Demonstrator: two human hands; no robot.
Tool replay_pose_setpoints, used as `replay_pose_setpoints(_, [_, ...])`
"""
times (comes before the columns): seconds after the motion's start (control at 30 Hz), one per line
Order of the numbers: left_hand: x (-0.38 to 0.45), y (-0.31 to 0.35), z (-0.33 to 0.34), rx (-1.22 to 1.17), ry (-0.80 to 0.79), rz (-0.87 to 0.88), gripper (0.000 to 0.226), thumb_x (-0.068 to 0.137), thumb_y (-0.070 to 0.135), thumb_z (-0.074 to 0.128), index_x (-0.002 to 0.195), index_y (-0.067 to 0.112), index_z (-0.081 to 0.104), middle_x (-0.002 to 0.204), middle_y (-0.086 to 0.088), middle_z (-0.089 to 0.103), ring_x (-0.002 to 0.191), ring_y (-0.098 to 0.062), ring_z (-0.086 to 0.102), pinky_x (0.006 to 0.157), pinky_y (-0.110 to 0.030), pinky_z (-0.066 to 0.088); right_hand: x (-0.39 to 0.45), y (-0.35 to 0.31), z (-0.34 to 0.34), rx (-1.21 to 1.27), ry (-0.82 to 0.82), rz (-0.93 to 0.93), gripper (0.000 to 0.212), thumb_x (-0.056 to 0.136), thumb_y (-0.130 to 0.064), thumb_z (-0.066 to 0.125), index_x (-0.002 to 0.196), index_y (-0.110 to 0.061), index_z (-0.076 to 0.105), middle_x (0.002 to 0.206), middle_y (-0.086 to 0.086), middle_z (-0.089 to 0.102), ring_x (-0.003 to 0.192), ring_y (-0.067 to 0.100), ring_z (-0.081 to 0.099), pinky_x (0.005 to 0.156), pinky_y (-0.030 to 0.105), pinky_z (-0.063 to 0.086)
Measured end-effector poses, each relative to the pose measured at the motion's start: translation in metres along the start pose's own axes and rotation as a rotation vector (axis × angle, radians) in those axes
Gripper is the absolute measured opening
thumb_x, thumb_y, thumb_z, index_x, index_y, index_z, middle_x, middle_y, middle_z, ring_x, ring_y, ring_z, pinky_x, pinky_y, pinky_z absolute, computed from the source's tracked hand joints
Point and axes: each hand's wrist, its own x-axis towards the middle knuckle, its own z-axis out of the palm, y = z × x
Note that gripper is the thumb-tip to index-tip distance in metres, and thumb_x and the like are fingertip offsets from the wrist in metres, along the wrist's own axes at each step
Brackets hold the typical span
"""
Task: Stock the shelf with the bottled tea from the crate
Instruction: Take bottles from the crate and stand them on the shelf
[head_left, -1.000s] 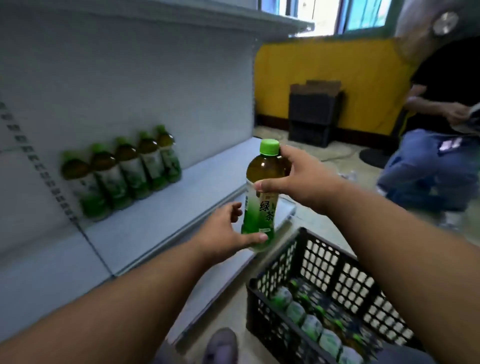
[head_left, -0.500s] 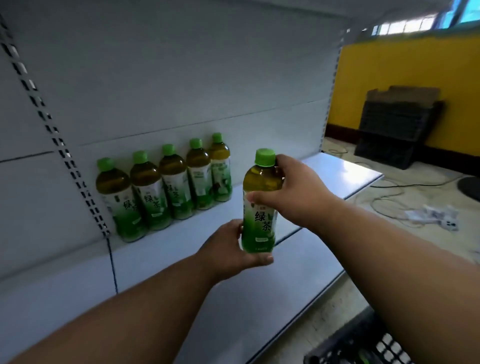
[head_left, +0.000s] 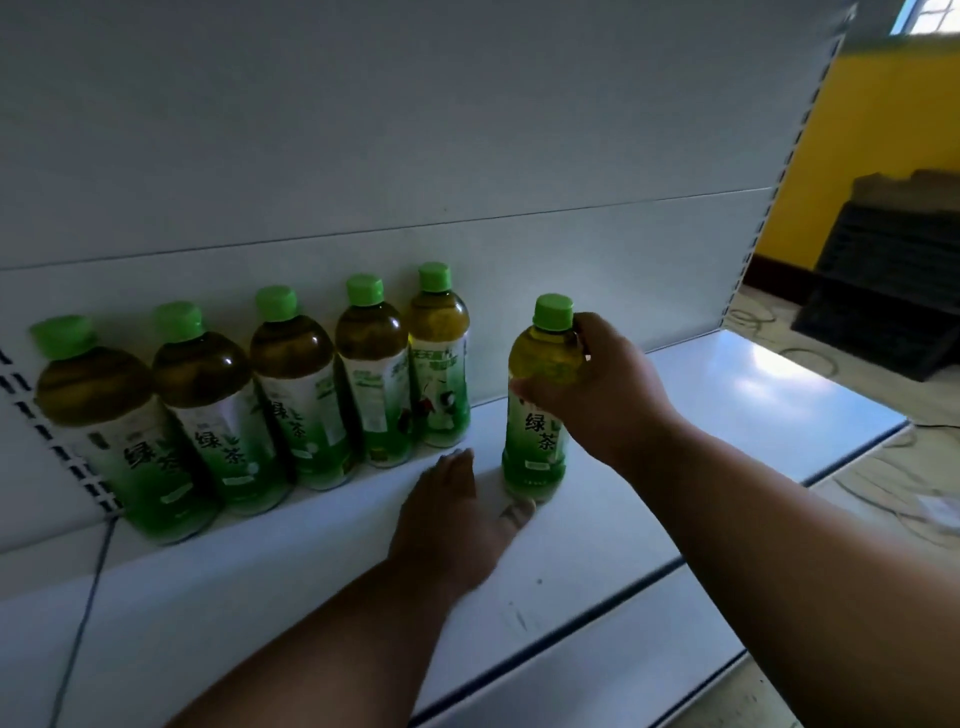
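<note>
White shelf (head_left: 727, 415) now fills frame. Sixth tea bottle (head_left: 537, 400), carried in air half second ago, now at shelf, centre frame, beside row of five (head_left: 291, 395). Right hand (head_left: 597, 395) grips shoulder; left hand (head_left: 457, 514) spread flat near base. Placement nearly complete.

I have one view only — head-worn, wide-angle, facing forward and down, close over the white shelf (head_left: 675, 467) and its back panel (head_left: 363, 130).
</note>
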Motion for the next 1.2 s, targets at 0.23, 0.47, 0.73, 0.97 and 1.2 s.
replay_pose_setpoints(0.23, [-0.001, 0.001, 0.018, 0.303, 0.056, 0.072, 0.110, 0.075, 0.083, 0.013, 0.156, 0.009, 0.009, 0.165, -0.012, 0.008, 0.152, -0.023, 0.001, 0.122, -0.040, -0.002, -0.027, 0.038, 0.031, 0.044, 0.065, 0.028, 0.075, 0.074, -0.042, 0.081, 0.137, -0.030, 0.042, 0.122, -0.004, 0.061, 0.109, 0.019, 0.060, 0.089, 0.046, 0.054])
replay_pose_setpoints(0.47, [0.001, 0.002, 0.011, 0.394, -0.095, 0.033, 0.103, 0.081, 0.082, 0.010, 0.156, 0.014, -0.011, 0.165, -0.009, -0.016, 0.150, -0.022, -0.017, 0.120, -0.039, -0.011, -0.028, 0.055, 0.051, -0.044, 0.073, 0.002, 0.071, 0.079, -0.034, 0.079, 0.140, -0.024, 0.043, 0.120, 0.002, 0.056, 0.111, 0.024, 0.057, 0.090, 0.047, 0.053])
replay_pose_setpoints(0.73, [-0.001, 0.002, 0.014, 0.354, -0.064, 0.009, 0.104, 0.083, 0.082, 0.021, 0.155, 0.014, -0.011, 0.165, -0.009, -0.013, 0.150, -0.022, -0.012, 0.111, -0.033, -0.015, 0.039, 0.047, 0.079, -0.120, 0.019, 0.004, 0.048, 0.080, -0.027, 0.078, 0.119, -0.020, 0.051, 0.118, 0.002, 0.062, 0.105, 0.023, 0.060, 0.079, 0.036, 0.051])
replay_pose_setpoints(0.97, [-0.002, 0.002, 0.014, 0.333, -0.087, 0.029, 0.103, 0.083, 0.079, 0.020, 0.154, 0.013, -0.016, 0.164, -0.010, -0.017, 0.150, -0.022, -0.016, 0.119, -0.036, -0.011, 0.064, 0.047, 0.092, -0.162, 0.016, 0.052, 0.051, 0.080, -0.023, 0.078, 0.123, -0.017, 0.050, 0.121, 0.004, 0.060, 0.111, 0.026, 0.058, 0.089, 0.042, 0.052])
replay_pose_setpoints(1.2, [-0.001, 0.002, -0.002, 0.257, -0.131, 0.058, 0.095, 0.089, 0.074, 0.032, 0.157, 0.015, 0.001, 0.166, -0.009, 0.000, 0.151, -0.024, -0.003, 0.119, -0.037, -0.005, 0.000, 0.053, 0.053, -0.337, -0.053, -0.015, 0.079, 0.080, -0.042, 0.076, 0.143, -0.017, 0.037, 0.137, 0.011, 0.049, 0.126, 0.029, 0.049, 0.099, 0.038, 0.045])
